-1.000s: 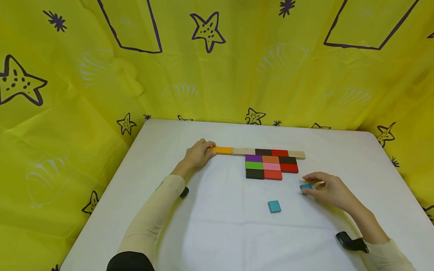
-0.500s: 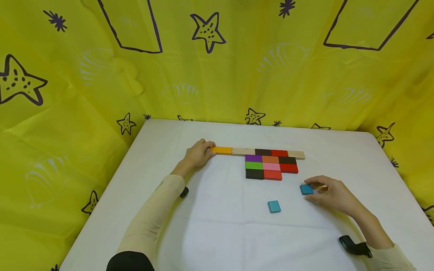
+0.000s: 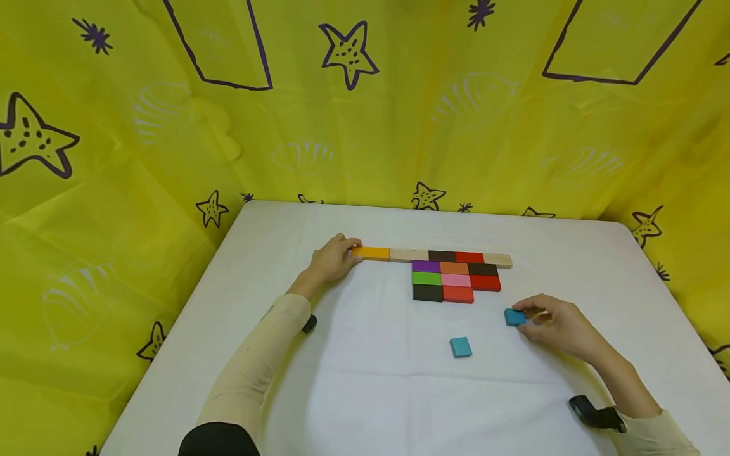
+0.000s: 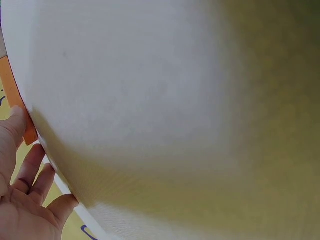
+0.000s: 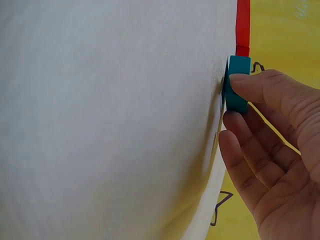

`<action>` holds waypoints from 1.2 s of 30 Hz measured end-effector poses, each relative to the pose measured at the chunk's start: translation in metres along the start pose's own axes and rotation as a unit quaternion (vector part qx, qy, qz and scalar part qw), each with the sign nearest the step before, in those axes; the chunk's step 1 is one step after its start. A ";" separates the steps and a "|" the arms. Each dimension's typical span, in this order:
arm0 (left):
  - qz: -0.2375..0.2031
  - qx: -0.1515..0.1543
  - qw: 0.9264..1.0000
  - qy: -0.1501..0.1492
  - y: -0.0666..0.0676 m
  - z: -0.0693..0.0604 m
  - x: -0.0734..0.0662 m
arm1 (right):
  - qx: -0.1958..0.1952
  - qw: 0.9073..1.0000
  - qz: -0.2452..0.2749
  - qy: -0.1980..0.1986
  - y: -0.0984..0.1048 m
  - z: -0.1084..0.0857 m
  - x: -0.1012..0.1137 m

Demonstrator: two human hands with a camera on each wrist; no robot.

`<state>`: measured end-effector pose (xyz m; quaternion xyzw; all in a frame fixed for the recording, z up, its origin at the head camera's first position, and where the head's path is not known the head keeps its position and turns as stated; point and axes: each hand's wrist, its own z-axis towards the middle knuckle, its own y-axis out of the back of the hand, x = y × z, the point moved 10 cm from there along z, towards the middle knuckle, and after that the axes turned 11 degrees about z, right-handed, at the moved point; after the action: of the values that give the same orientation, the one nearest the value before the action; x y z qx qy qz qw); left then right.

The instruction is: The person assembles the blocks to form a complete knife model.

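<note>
In the head view, my left hand [image 3: 332, 259] pinches the left end of an orange block [image 3: 373, 253], which begins a row of flat coloured and plain wooden blocks. The left wrist view has the thumb on that orange block [image 4: 14, 95]. My right hand [image 3: 561, 324] holds a small square blue block [image 3: 514, 317] by its right side, low over the white table. Seen from the right wrist, the thumb presses one face of the blue block [image 5: 239, 92], with the other fingers curled below and behind it. A second square block, teal [image 3: 461, 347], lies alone to the left.
Below the row, several blocks sit tightly together, among them a purple block [image 3: 426, 266], a green block [image 3: 427, 278] and a pink block [image 3: 455, 280]. A plain wooden block [image 3: 498, 260] ends the row. Behind the white table [image 3: 371, 405] hangs a yellow patterned cloth [image 3: 388, 126].
My right hand has shifted slightly right, and its fingers now leave more of the blue block showing. The blue block stays almost in place. The left hand and the row have not visibly moved.
</note>
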<state>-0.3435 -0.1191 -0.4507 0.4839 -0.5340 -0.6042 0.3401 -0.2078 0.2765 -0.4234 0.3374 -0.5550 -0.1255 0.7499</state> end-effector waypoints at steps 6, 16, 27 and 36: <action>-0.002 0.002 1.000 0.002 0.000 0.000 0.001 | -0.015 1.000 -0.003 0.017 0.002 0.004 0.002; -0.006 0.000 1.000 0.001 0.001 -0.001 0.000 | -0.023 1.000 -0.013 -0.003 0.009 0.015 -0.009; -0.004 0.001 1.000 0.003 0.001 -0.001 0.000 | -0.022 0.999 -0.019 -0.025 0.013 0.033 -0.017; -0.006 0.001 1.000 0.004 0.001 0.000 0.000 | -0.007 0.999 -0.017 -0.050 0.013 0.048 -0.026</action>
<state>-0.3434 -0.1198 -0.4495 0.4898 -0.5305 -0.6038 0.3378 -0.2631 0.2831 -0.4275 0.3350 -0.5852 -0.1593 0.7211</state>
